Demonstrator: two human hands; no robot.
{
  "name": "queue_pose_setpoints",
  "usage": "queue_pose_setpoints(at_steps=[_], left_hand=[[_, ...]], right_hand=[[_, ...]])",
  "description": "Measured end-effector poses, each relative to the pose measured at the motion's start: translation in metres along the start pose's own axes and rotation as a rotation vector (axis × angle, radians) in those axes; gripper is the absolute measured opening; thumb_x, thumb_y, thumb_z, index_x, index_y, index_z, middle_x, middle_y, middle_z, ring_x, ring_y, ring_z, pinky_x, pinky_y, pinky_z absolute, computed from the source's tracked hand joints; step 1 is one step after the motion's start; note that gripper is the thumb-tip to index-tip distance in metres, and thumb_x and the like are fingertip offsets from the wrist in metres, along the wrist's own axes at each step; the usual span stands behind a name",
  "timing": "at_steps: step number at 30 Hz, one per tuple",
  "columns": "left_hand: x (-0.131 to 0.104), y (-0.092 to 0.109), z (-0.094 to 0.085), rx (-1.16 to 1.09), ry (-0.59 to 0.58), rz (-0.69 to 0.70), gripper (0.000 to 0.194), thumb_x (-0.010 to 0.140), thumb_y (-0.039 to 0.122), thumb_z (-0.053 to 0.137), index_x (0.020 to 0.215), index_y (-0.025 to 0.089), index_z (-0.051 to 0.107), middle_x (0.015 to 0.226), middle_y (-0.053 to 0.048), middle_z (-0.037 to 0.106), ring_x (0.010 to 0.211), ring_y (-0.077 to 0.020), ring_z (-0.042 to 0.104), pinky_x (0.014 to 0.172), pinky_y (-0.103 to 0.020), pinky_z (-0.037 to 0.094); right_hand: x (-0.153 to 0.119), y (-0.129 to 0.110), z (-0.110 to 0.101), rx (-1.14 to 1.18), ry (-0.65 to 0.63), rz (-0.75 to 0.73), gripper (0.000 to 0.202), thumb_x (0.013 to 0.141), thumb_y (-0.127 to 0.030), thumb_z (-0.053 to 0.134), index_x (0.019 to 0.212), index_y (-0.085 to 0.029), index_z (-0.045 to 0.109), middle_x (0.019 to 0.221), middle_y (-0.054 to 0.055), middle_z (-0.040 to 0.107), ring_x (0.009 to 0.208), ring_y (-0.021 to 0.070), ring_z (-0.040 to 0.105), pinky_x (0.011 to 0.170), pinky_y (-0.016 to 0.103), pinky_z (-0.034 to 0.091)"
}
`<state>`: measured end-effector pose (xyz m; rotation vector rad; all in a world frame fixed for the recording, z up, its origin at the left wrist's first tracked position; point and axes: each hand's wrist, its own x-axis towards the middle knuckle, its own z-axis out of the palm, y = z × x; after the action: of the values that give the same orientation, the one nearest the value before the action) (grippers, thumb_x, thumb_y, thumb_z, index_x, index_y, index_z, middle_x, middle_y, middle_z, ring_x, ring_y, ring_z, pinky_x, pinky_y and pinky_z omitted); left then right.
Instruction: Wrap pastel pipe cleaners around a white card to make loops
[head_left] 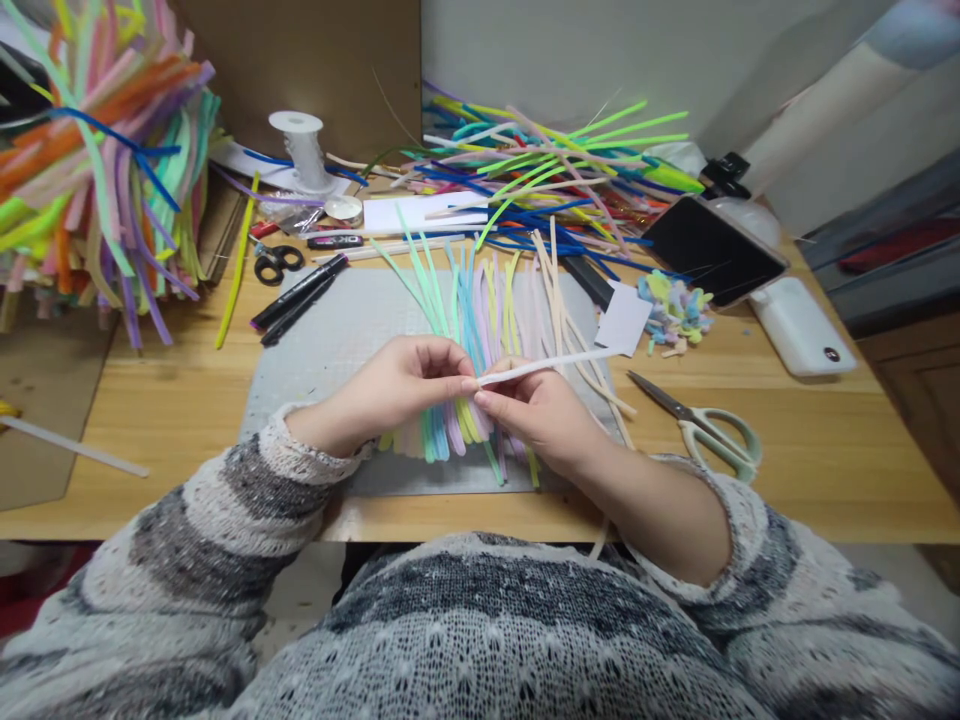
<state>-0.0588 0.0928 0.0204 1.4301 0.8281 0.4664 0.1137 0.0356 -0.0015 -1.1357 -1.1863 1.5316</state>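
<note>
Both hands meet above the grey mat (322,330), their fingertips nearly touching. My left hand (420,385) pinches the left end of a white pipe cleaner (559,362). The thumb and fingers of my right hand (544,405) close on the same strip near that end, and its free part points right. Under the hands lie rows of pastel pipe cleaners (466,310) in green, blue, purple, yellow and pink. Peach strips (551,290) lie at their right. My fingers hide the middle of the rows.
Green-handled scissors (720,435) lie right of the mat, near a phone (712,250), a white device (802,325) and fluffy scraps (675,305). Black markers (300,300), small scissors (277,264) and a white spool (306,150) are at left. Colourful bundles (105,160) stand far left.
</note>
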Motion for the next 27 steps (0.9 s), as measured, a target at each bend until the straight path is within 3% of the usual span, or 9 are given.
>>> queue_pose_setpoints(at_steps=[13, 18, 27], left_hand=[[0.0029, -0.0015, -0.0011, 0.036, 0.031, -0.009, 0.01, 0.072, 0.022, 0.066, 0.075, 0.014, 0.063, 0.068, 0.001, 0.061, 0.062, -0.0086, 0.053, 0.061, -0.022, 0.04], [0.002, -0.0013, -0.0001, 0.074, 0.036, -0.003, 0.011, 0.074, 0.024, 0.065, 0.076, 0.013, 0.062, 0.068, 0.001, 0.06, 0.062, -0.009, 0.052, 0.06, -0.022, 0.04], [0.0005, 0.0005, 0.0005, 0.045, -0.06, 0.011, 0.012, 0.078, 0.025, 0.06, 0.077, 0.013, 0.057, 0.068, 0.002, 0.052, 0.061, -0.0074, 0.046, 0.057, -0.02, 0.036]], right_hand=[[-0.0009, 0.0026, 0.0012, -0.018, 0.069, -0.011, 0.014, 0.072, -0.028, 0.069, 0.074, -0.018, 0.059, 0.068, -0.002, 0.057, 0.064, 0.0106, 0.051, 0.06, 0.027, 0.041], [-0.0003, 0.0016, 0.0033, -0.068, 0.082, 0.01, 0.015, 0.074, -0.029, 0.066, 0.072, -0.019, 0.055, 0.062, -0.003, 0.052, 0.057, 0.0099, 0.046, 0.053, 0.027, 0.037], [-0.0022, 0.0001, 0.0027, -0.032, 0.025, 0.019, 0.018, 0.076, -0.032, 0.065, 0.077, -0.019, 0.053, 0.062, -0.005, 0.048, 0.054, 0.0077, 0.041, 0.051, 0.024, 0.033]])
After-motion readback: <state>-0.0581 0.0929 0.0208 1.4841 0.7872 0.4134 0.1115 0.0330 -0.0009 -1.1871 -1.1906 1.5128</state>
